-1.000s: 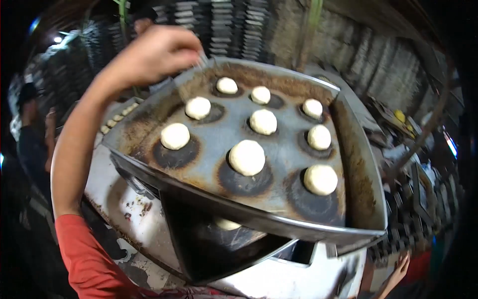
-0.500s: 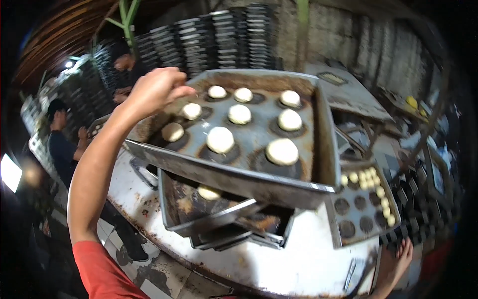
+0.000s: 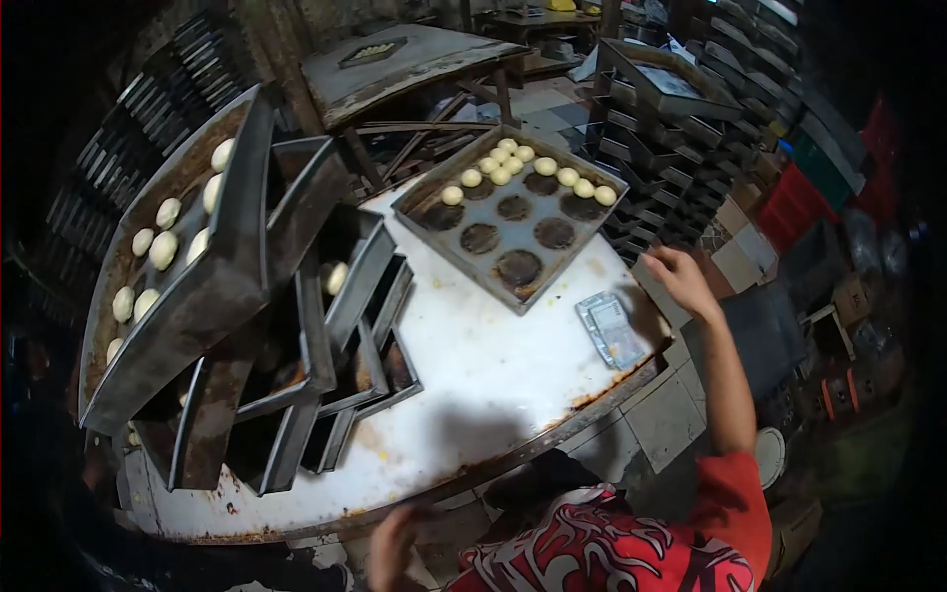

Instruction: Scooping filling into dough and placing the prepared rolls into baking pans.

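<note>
My right hand (image 3: 681, 281) hangs raised over the table's right end, fingers loosely bent and somewhat apart, with nothing seen in them. It is nearest to a flat grey-blue rectangular thing (image 3: 612, 331) on the tabletop and to a metal baking tray (image 3: 464, 261). That tray holds several pale dough balls (image 3: 508, 163) bunched at its far side, with dark round marks on its bare bottom. Low at the front edge, my left hand (image 3: 393, 548) is blurred and its fingers are unclear. To the left, a deep baking tray (image 3: 187, 340) with spaced dough balls tops a crisscrossed stack of trays.
The white table (image 3: 473, 375) has a worn, rusty front edge. Behind it stands another table (image 3: 395, 69) bearing a small tray. Stacked dark trays (image 3: 651, 158) rise at the right, with red crates (image 3: 799, 212) and cardboard boxes beyond. Tiled floor shows below.
The view has swung right. My left hand has left the top tray's far left side and come down to the front edge. My right hand has risen beside the right-hand tray.
</note>
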`<state>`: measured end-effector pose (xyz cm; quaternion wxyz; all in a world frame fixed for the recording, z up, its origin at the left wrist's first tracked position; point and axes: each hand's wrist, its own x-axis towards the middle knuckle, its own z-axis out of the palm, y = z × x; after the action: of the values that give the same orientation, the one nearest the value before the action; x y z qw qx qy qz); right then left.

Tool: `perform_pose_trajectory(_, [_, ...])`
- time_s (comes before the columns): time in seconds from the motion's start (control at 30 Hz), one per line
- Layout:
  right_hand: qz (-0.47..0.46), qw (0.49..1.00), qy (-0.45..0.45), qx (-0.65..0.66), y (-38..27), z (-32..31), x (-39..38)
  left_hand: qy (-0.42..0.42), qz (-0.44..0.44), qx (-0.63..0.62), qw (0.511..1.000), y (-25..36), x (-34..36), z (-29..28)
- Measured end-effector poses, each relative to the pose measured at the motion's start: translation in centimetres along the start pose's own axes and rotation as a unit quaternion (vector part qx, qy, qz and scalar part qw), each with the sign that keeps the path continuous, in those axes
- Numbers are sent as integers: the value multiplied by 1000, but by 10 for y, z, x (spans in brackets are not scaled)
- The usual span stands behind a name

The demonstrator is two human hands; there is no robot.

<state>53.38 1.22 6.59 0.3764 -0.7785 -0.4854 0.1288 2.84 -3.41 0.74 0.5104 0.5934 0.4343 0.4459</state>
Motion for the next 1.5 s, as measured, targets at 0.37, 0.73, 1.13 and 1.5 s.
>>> perform_pose_trajectory(0.37, [-112,935,103,-319,132,47,259,-46,-119,-13,992,-7,157,174])
perform_pose_trajectory(0.73, [113,963,-193,149,201,35,216,142,-131,14,981,-90,270,250])
perform_pose_trajectory(1.13, [-203,831,-192,-480,138,74,200,231,174,229,929,-75,145,214])
perform_pose_trajectory(1.5, [-457,810,-349,118,-152,196,-182,151,-153,-564,798,-28,-31,80])
